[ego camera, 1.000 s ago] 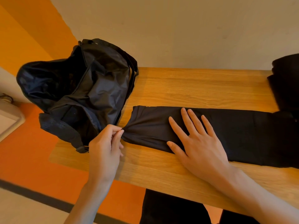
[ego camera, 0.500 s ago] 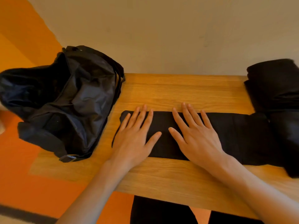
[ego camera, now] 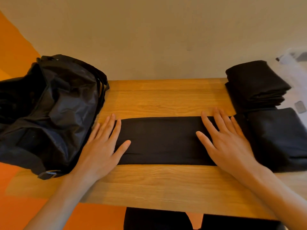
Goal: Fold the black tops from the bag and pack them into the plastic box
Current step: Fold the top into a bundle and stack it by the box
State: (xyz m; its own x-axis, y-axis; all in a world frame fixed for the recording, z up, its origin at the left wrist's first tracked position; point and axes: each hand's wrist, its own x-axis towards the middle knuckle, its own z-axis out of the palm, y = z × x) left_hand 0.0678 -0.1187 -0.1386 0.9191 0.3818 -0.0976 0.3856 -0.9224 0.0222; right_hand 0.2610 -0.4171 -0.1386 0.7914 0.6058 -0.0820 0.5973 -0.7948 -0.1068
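Both flat, fingers spread: left hand (ego camera: 101, 146) on the top (ego camera: 162, 140) at its 9 o'clock end, right hand (ego camera: 227, 143) at 3. I'd smooth outward evenly before folding it over.

Bare bench (ego camera: 166, 97) is being left open toward the wall (ego camera: 166, 47); the left side is being blocked by the bag (ego camera: 49, 113), the right side by the stacked tops (ego camera: 254, 87).
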